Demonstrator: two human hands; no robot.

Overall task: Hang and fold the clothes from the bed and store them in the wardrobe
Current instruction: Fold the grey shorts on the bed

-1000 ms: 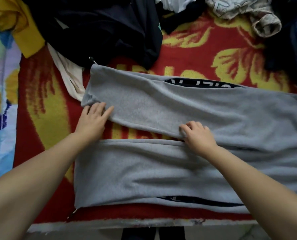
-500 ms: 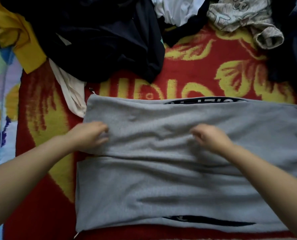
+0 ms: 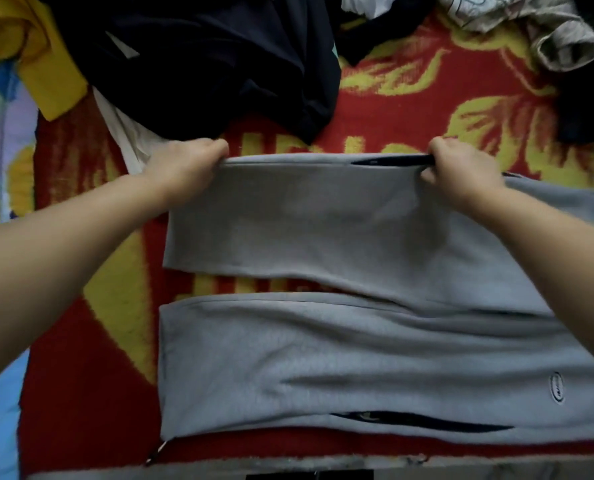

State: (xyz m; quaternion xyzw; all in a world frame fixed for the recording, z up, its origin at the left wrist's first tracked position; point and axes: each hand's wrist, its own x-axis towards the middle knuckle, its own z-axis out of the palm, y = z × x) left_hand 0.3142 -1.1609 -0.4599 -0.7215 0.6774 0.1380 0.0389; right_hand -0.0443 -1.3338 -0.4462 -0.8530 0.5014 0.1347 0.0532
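Fingers [image 3: 219,147] of the left hand [image 3: 181,168] are curling over the far edge of the grey sweatpants [image 3: 340,358], thumb tucked under the fabric, and the right hand [image 3: 461,168] is pinching that same edge further along, right where a black stripe [image 3: 389,160] is showing.

Working outward from the body: the bed's front edge [image 3: 288,467] is running along the bottom, and just past it the near leg of the sweatpants is lying flat on the red and yellow blanket [image 3: 409,109], its own black stripe [image 3: 427,420] facing the front edge. A thin wedge of blanket is separating it from the far leg, which is being held taut between the two hands.

The long axis of both legs is running left to right, cuffs toward the left arm, waist running out of view on the right. So the near leg is lying straight back toward the person from the gripped edge, and the fold, as I judge it, is calling for both hands to draw that edge toward the body and lay leg on leg. Both hands look about equally placed for it.

Beyond the hands, a dark garment [image 3: 202,64], a yellow garment [image 3: 39,64], a cream cloth [image 3: 125,133] and a patterned sleeve [image 3: 565,46] are waiting in a heap.
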